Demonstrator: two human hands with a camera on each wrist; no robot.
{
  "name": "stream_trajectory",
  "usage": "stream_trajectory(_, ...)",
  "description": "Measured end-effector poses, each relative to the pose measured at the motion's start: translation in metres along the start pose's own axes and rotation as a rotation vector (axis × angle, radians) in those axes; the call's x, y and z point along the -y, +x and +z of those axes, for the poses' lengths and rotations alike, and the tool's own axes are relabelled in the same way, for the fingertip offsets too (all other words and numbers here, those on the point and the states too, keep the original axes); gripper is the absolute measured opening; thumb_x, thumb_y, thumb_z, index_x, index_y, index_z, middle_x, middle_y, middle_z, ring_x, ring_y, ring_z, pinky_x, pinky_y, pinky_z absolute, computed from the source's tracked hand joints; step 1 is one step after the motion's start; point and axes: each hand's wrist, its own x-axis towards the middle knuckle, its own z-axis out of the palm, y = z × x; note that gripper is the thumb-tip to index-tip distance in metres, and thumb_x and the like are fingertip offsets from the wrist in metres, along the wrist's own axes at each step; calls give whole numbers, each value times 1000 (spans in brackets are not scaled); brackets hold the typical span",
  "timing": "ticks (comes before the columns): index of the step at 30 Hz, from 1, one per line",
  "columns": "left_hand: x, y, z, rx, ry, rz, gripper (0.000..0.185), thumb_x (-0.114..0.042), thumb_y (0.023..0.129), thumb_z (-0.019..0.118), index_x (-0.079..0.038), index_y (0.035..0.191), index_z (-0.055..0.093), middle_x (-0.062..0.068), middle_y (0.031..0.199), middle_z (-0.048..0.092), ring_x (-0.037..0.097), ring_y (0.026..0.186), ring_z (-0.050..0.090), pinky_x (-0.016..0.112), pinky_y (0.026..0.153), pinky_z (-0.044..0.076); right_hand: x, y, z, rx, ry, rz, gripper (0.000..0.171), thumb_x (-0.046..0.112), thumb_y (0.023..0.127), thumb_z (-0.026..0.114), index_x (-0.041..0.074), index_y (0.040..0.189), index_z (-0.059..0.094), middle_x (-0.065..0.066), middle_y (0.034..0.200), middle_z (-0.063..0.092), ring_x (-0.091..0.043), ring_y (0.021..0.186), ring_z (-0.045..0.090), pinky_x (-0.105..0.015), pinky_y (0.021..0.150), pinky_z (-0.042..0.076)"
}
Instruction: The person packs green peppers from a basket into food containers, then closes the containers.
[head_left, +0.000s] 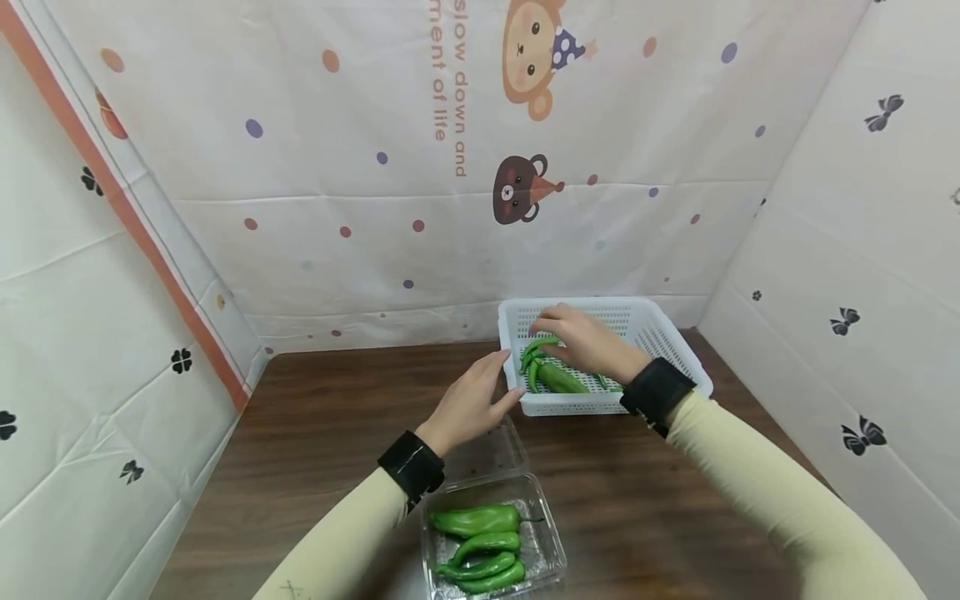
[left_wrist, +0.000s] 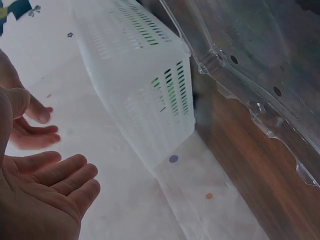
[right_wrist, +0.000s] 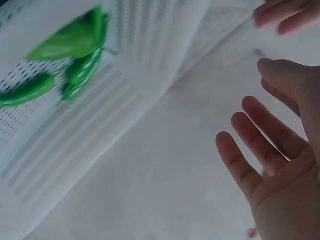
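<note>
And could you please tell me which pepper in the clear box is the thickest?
The pepper nearest the lid: it is visibly broader than the three slim peppers.

I observe a white basket [head_left: 570,406] on the dark wooden table [head_left: 322,433], with assorted green peppers [head_left: 558,380] inside. The person's right hand [head_left: 581,340] is over these; contact cannot be confirmed. The left hand [head_left: 468,403] is at the basket's left side, fingers extended. Nearer the person sits a clear plastic box [head_left: 553,533], lid open toward the basket, containing four green peppers [head_left: 478,521], one large, three slimmer. Both wrists bear black bands [head_left: 412,467]. A dotted sheet [head_left: 360,275] hangs behind.
</note>
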Motion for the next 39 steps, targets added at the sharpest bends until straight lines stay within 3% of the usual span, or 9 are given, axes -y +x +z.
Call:
stream_trajectory(8,1,10,6,56,-4,-25,67,-38,105,60,2,155,39,21,155,46,31,143,45,45,112,46,-38,12,20,125,-39,65,40,13,90,81,2,126,69,-18,123,67,-34,115,64,-47,95,56)
stream_trajectory(18,6,22,12,99,28,-63,65,-38,105,59,1,154,41,20,155,46,30,142,46,43,112,45,-62,24,36,331,-45,143,47,15,90,82,3,132,65,-20,127,65,-38,116,63,-50,96,55)
stream_trajectory(22,7,24,15,105,39,-50,65,-37,104,61,3,152,42,21,153,48,30,141,48,42,112,46,-72,26,42,413,-58,188,51,17,89,82,4,135,64,-20,130,64,-37,118,62,-50,98,54)
stream_trajectory(30,10,22,22,107,90,-18,61,-38,102,64,2,146,50,18,143,55,24,124,60,35,97,55,-81,27,53,467,-50,233,50,13,89,82,3,134,64,-19,131,65,-37,120,62,-51,98,54)
stream_trajectory(39,11,21,24,135,101,-42,64,-40,103,63,4,148,49,23,153,47,31,142,47,40,112,45,-88,32,68,462,-49,201,49,9,86,83,-1,131,65,-21,129,66,-38,120,62,-51,101,52)
